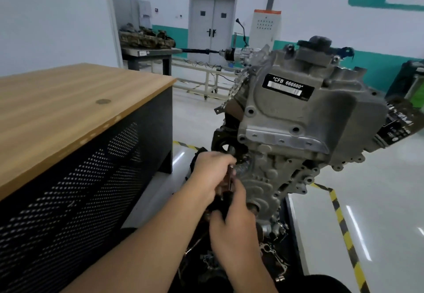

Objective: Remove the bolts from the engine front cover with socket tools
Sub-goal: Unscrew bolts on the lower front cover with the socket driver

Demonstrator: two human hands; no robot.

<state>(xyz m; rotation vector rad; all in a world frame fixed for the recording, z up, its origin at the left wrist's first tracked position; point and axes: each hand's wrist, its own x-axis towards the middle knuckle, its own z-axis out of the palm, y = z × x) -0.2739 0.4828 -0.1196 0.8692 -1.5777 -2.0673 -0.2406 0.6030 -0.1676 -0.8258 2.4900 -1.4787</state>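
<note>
Both hands gripped a socket tool at the near left edge of the engine front cover, left hand above, right hand below; judged risk: socket slipping, rounding the hidden bolt.

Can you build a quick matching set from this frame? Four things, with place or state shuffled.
Things:
1. left hand
2. right hand
3. label plate
4. wooden desk

Place or state:
A. top of the engine front cover, reads CFB
B. to the left of the engine
C. grips the upper end of the tool
D. holds the tool's lower end, beside the cover's lower edge

Pairs: 1-C, 2-D, 3-A, 4-B
</note>
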